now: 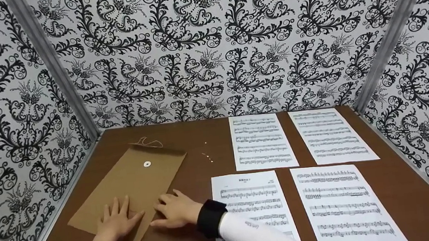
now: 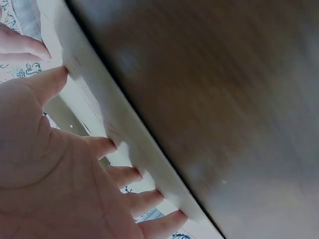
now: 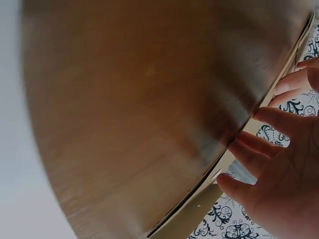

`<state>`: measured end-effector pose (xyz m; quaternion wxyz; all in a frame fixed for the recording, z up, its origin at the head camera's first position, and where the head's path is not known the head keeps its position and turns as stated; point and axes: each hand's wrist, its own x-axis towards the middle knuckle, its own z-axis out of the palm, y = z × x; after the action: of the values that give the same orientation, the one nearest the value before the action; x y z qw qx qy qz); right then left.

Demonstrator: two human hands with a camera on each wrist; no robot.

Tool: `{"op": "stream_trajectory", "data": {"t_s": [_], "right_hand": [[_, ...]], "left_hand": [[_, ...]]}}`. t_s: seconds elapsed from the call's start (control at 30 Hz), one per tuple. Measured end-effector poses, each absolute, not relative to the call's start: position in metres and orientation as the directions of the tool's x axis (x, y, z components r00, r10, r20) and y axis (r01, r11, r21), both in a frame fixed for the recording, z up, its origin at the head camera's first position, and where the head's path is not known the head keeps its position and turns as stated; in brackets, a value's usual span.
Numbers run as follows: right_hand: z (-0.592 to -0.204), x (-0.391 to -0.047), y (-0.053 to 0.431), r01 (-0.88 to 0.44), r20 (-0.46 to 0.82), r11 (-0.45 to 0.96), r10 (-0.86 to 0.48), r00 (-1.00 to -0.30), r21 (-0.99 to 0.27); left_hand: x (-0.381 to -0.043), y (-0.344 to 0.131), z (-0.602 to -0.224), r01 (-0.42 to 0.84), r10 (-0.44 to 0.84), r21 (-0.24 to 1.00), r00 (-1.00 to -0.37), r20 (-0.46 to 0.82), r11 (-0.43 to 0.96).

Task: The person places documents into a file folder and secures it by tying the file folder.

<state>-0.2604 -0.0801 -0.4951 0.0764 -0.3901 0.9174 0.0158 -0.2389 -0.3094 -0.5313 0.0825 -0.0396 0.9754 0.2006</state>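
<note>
A brown kraft paper envelope (image 1: 126,180) lies slanted on the left half of the brown table. Near its top is a white round button (image 1: 147,164), and a thin string (image 1: 149,143) loops out from its far end. My left hand (image 1: 116,223) rests spread on the lower part of the envelope; in the left wrist view its fingertips (image 2: 133,174) touch the paper. My right hand (image 1: 178,209) is at the envelope's right edge, fingers apart. The right wrist view shows its fingertips (image 3: 227,181) along that edge, with nothing gripped.
Sheet music lies in two rows on the right: a far sheet (image 1: 262,141), a far-right sheet (image 1: 332,136), a near sheet (image 1: 247,196) partly under my right sleeve, and a near-right sheet (image 1: 346,206). Small white bits (image 1: 207,156) lie mid-table. Patterned walls (image 1: 207,50) enclose the table.
</note>
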Motion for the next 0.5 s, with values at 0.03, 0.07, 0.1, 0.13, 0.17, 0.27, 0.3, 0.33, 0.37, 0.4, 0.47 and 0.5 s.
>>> {"op": "stream_trajectory", "data": {"t_s": [0.03,0.07,0.1,0.13,0.17,0.27,0.3,0.33,0.37,0.4,0.47,0.5], "right_hand": [[-0.495,-0.259,-0.08,-0.717,-0.153,0.697,-0.712,-0.685,-0.03],[-0.494,-0.258,-0.081,-0.717,-0.151,0.697,-0.711,-0.686,-0.024],[-0.494,-0.257,-0.081,-0.718,-0.15,0.696,-0.712,-0.686,-0.017],[-0.494,-0.256,-0.082,-0.72,-0.15,0.694,-0.712,-0.686,-0.007],[-0.494,-0.255,-0.082,-0.722,-0.148,0.692,-0.714,-0.685,0.001],[-0.494,-0.251,-0.084,-0.73,-0.145,0.683,-0.72,-0.679,0.028],[-0.494,-0.249,-0.084,-0.731,-0.147,0.681,-0.721,-0.677,0.028],[-0.493,-0.248,-0.085,-0.732,-0.149,0.681,-0.721,-0.677,0.027],[-0.493,-0.247,-0.085,-0.732,-0.151,0.681,-0.721,-0.676,0.028],[-0.492,-0.246,-0.085,-0.732,-0.153,0.681,-0.721,-0.676,0.031],[-0.491,-0.242,-0.085,-0.734,-0.158,0.678,-0.722,-0.674,0.032],[-0.491,-0.24,-0.085,-0.737,-0.162,0.675,-0.723,-0.671,0.036]], "left_hand": [[-0.242,-0.312,-0.535,-0.11,-0.042,0.382,-0.982,-0.182,0.918],[-0.245,-0.314,-0.538,-0.109,-0.04,0.373,-0.981,-0.188,0.921],[-0.248,-0.316,-0.541,-0.111,-0.041,0.37,-0.981,-0.191,0.923],[-0.251,-0.317,-0.544,-0.114,-0.044,0.368,-0.98,-0.195,0.923],[-0.253,-0.318,-0.545,-0.119,-0.046,0.368,-0.979,-0.2,0.922],[-0.26,-0.321,-0.548,-0.11,-0.039,0.364,-0.98,-0.197,0.925],[-0.262,-0.322,-0.548,-0.11,-0.038,0.366,-0.979,-0.199,0.924],[-0.263,-0.322,-0.548,-0.111,-0.038,0.368,-0.979,-0.201,0.923],[-0.264,-0.322,-0.547,-0.113,-0.039,0.369,-0.978,-0.203,0.922],[-0.265,-0.321,-0.546,-0.114,-0.039,0.368,-0.978,-0.204,0.923],[-0.265,-0.318,-0.544,-0.118,-0.041,0.367,-0.977,-0.21,0.923],[-0.265,-0.317,-0.542,-0.12,-0.043,0.363,-0.976,-0.212,0.924]]}}
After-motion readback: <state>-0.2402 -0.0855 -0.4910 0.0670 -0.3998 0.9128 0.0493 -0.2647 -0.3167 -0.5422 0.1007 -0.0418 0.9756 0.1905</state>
